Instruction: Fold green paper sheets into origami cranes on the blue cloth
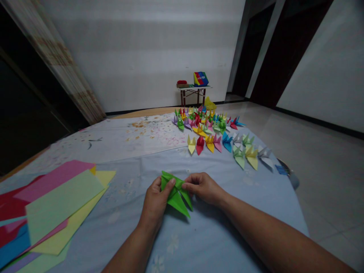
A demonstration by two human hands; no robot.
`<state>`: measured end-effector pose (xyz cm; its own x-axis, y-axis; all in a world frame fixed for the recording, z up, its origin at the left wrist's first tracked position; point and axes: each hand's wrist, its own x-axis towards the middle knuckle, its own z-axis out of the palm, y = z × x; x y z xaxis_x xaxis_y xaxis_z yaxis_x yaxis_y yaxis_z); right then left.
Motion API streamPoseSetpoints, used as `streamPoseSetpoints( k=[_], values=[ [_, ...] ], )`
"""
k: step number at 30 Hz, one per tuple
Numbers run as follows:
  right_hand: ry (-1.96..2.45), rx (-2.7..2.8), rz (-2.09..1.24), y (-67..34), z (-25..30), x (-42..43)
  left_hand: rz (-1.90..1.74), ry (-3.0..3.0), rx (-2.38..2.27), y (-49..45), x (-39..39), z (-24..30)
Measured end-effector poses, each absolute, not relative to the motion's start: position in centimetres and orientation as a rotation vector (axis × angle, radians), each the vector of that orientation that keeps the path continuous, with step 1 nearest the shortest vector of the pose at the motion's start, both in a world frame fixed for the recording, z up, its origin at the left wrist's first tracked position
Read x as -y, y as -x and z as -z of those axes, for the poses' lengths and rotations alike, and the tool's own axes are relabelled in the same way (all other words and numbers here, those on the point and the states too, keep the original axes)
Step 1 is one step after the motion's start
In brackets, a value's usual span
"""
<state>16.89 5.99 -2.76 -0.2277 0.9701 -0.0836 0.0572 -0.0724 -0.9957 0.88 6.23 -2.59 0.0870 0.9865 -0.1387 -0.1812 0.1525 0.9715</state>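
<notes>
A green origami crane (178, 204), partly folded, is held between my two hands over the pale blue cloth. My left hand (157, 201) grips its left side, with the thumb lying on top of the paper. From the other side, my right hand (205, 186) pinches the crane's right edge between thumb and forefinger. Two long points of the green paper hang toward me with a gap between them. The fingers beneath the paper are hidden.
Many finished paper cranes (200, 145) in several colours stand at the far right of the table. At the left lies a loose stack of coloured paper sheets (62, 203). A small folding table (196, 88) with a colourful box (200, 79) stands by the wall.
</notes>
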Motion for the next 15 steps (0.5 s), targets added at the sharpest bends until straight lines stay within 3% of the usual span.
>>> streamPoseSetpoints(
  k=[15],
  values=[
    [1.180,1.344,-1.378,-16.86,2.90,-6.13,-1.166,-0.879,-1.056,-1.05,-6.35,2.51]
  ],
)
